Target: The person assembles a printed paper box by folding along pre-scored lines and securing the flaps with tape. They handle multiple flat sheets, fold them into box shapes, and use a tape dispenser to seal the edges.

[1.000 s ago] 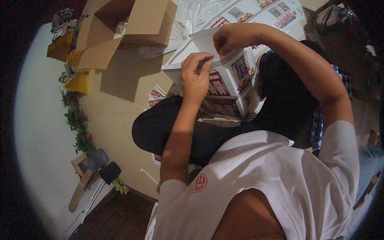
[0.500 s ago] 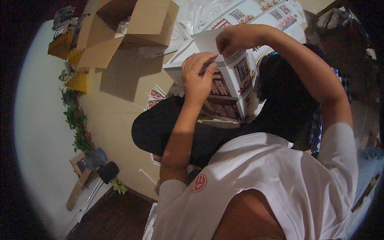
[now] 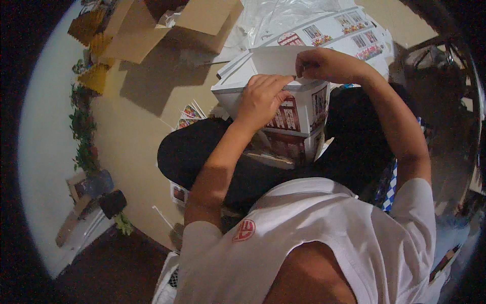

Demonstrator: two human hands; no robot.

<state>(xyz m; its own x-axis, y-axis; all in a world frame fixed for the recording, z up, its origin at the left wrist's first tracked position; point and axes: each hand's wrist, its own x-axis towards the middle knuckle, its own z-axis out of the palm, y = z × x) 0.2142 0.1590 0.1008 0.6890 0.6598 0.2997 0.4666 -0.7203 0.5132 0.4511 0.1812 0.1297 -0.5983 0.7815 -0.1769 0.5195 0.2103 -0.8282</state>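
Note:
A white box-shaped structure (image 3: 308,109) with an open top and printed windows stands between my crossed legs. Its walls carry dark red window pictures, and a grey band runs along the upper rim. My left hand (image 3: 260,100) is closed over the near rim, fingers on top and thumb against the outer wall. Across from it, my right hand (image 3: 331,66) bends down at the rim's right part with curled fingers. Whatever those fingers pinch is hidden. A small gap separates the two hands' fingertips.
Flat printed white boards (image 3: 354,38) lie beyond the structure, beside clear plastic sheeting (image 3: 268,20). An open cardboard box (image 3: 215,20) sits far left. Small printed pieces (image 3: 188,115) and thin white strips lie left of my knee. Leafy greenery (image 3: 81,126) lines the wall.
The whole view has shifted. The structure appears turned slightly, its right side showing less. My hands stay at its rim, the right fingertips now slightly farther from the left ones.

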